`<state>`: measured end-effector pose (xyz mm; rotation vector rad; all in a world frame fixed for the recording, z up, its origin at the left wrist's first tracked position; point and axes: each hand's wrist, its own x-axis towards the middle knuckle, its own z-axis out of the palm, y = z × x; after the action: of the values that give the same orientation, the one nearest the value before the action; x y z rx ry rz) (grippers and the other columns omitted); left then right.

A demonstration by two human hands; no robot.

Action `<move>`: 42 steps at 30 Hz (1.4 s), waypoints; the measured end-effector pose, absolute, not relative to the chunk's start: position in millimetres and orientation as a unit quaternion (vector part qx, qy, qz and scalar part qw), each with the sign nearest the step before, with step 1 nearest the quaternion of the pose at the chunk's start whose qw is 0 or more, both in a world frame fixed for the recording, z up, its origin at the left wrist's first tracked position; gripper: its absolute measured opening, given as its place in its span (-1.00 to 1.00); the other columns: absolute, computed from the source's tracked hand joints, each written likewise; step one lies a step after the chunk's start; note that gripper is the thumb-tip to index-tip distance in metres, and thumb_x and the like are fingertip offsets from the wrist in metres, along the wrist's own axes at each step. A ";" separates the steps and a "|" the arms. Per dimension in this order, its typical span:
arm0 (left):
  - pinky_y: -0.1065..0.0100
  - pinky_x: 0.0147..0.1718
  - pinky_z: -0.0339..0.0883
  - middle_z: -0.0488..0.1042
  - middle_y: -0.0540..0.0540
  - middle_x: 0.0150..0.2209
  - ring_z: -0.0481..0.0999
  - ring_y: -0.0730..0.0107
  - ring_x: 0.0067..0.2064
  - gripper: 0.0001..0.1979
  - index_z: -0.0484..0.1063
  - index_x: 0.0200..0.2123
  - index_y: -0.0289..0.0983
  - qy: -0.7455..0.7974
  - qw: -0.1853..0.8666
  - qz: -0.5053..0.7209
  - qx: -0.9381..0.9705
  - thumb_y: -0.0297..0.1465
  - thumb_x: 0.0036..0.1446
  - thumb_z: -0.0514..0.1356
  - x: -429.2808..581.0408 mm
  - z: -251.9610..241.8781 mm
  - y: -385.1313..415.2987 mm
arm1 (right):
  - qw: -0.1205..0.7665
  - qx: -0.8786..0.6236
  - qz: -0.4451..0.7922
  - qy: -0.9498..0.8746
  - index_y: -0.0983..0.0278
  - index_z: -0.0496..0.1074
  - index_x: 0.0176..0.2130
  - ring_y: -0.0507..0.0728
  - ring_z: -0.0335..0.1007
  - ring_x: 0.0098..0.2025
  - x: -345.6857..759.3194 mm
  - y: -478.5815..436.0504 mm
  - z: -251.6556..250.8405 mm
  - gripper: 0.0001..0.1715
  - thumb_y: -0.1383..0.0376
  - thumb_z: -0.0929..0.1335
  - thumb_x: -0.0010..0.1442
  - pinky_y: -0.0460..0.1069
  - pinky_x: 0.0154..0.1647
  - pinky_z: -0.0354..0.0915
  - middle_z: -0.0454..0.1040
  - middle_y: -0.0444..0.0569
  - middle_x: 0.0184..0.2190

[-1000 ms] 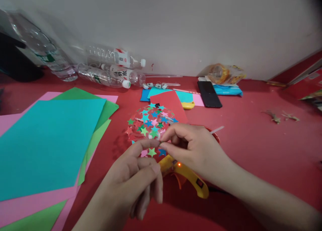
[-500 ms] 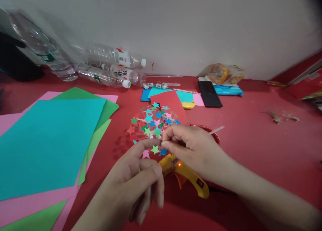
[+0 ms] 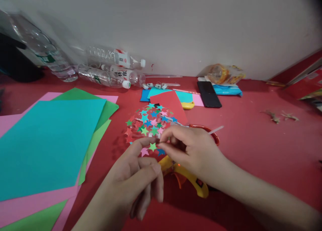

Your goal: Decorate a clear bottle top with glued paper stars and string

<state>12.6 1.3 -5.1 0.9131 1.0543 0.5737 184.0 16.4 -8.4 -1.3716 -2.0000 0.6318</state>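
My right hand (image 3: 191, 145) has its thumb and index finger pinched together at the tip of my left index finger. Whatever may lie in that pinch is too small to make out. My left hand (image 3: 137, 177) has its index finger stretched out, the other fingers loosely bent and nothing visible in them. Just beyond both hands is a clear rounded plastic piece (image 3: 137, 118) dotted with paper stars in green, blue, pink and red. Below my right hand lies a yellow glue gun (image 3: 188, 177) with an orange trigger, partly covered by the hand.
Coloured paper sheets (image 3: 50, 147) are stacked at left. Plastic bottles (image 3: 110, 76) lie along the wall. Behind the stars are red paper (image 3: 168, 101) and a black phone (image 3: 209, 94). Red-handled scissors (image 3: 213, 135) and a thin clear stick (image 3: 216, 129) show past my right hand.
The star-covered plastic piece has shifted slightly left. My right hand has moved a little left and down along with its pinch; my left hand has hardly moved.
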 end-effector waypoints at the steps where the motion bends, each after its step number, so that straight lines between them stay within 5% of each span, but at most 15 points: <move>1: 0.60 -0.78 -0.11 0.45 0.07 -0.65 0.10 0.64 -0.78 -0.40 0.06 0.21 -0.24 0.479 0.729 0.258 0.416 -0.29 0.12 0.11 12.3 -5.5 1.4 | 0.311 -0.524 0.262 -0.749 0.23 0.40 -0.38 -0.11 0.19 -0.55 184.2 16.8 -7.7 -0.90 0.35 0.37 0.20 -0.17 -0.54 0.06 0.31 -0.32 -0.60; 7: 0.57 -0.76 -0.11 0.43 0.09 -0.66 0.09 0.64 -0.79 -0.39 0.04 0.21 -0.25 0.484 0.720 0.236 0.438 -0.28 0.10 0.10 11.4 -0.9 0.5 | 0.309 -0.523 0.262 -0.750 0.21 0.43 -0.34 -0.10 0.19 -0.56 186.4 19.0 -5.1 -0.93 0.31 0.37 0.22 -0.16 -0.51 0.07 0.35 -0.32 -0.60; 16: 0.47 -0.65 0.08 0.39 0.14 -0.61 0.20 0.53 -0.66 -0.44 0.14 0.19 -0.14 0.575 0.554 0.275 0.536 -0.22 0.12 0.11 13.8 2.6 -10.9 | 0.321 -0.540 0.168 -0.760 0.20 0.49 -0.23 -0.12 0.14 -0.62 197.8 18.0 5.7 -0.89 0.33 0.34 0.25 -0.18 -0.61 0.02 0.36 -0.30 -0.60; 25: 0.43 -0.62 0.17 0.44 0.13 -0.64 0.29 0.50 -0.66 -0.86 0.32 -0.36 -0.15 0.605 0.460 0.279 0.586 -0.22 0.09 0.16 6.2 -1.3 -8.2 | 0.313 -0.509 0.115 -0.793 0.23 0.52 -0.22 -0.09 0.25 -0.56 198.2 19.3 5.7 -0.81 0.39 0.30 0.24 -0.15 -0.50 0.09 0.50 -0.25 -0.51; 33: 0.39 -0.62 0.15 0.43 0.09 -0.63 0.32 0.46 -0.65 -0.76 0.42 -0.49 -0.13 0.581 0.348 0.279 0.681 -0.18 0.15 0.13 -5.2 -4.8 -4.4 | 0.308 -0.436 0.047 -0.844 0.34 0.52 -0.22 -0.02 0.24 -0.50 196.6 20.3 3.7 -0.76 0.39 0.25 0.30 -0.10 -0.49 0.09 0.43 -0.12 -0.48; 38: 0.36 -0.61 0.07 0.23 0.09 -0.71 0.21 0.48 -0.66 -0.62 0.23 -0.64 -0.18 0.492 0.191 0.315 0.789 -0.27 0.25 0.06 -20.6 -8.9 3.7 | 0.296 -0.408 -0.023 -0.863 0.38 0.54 -0.24 0.04 0.26 -0.46 194.4 22.0 -2.7 -0.74 0.45 0.25 0.27 -0.07 -0.47 0.14 0.41 -0.05 -0.45; 40: 0.34 -0.46 0.24 0.44 0.02 -0.53 0.42 0.40 -0.49 -0.74 0.36 -0.50 -0.17 0.474 0.159 0.299 0.813 -0.34 0.26 0.07 -25.2 -11.9 10.1 | 0.287 -0.403 -0.040 -0.868 0.36 0.54 -0.25 0.06 0.29 -0.41 193.9 23.2 -5.2 -0.76 0.47 0.26 0.25 -0.06 -0.43 0.17 0.43 -0.04 -0.42; 42: 0.21 -0.13 0.33 0.53 -0.12 -0.15 0.50 0.21 -0.09 -0.87 0.46 -0.25 -0.18 0.448 0.126 0.314 0.828 -0.39 0.24 0.10 -26.3 -16.4 17.4 | 0.277 -0.394 -0.062 -0.874 0.34 0.52 -0.27 0.07 0.30 -0.37 193.9 24.4 -7.4 -0.76 0.48 0.26 0.25 -0.06 -0.39 0.18 0.44 -0.04 -0.39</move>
<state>-26.3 17.4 -16.4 2.4097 1.3029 0.9147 193.9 24.4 -7.4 -1.0578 -2.3487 -0.1658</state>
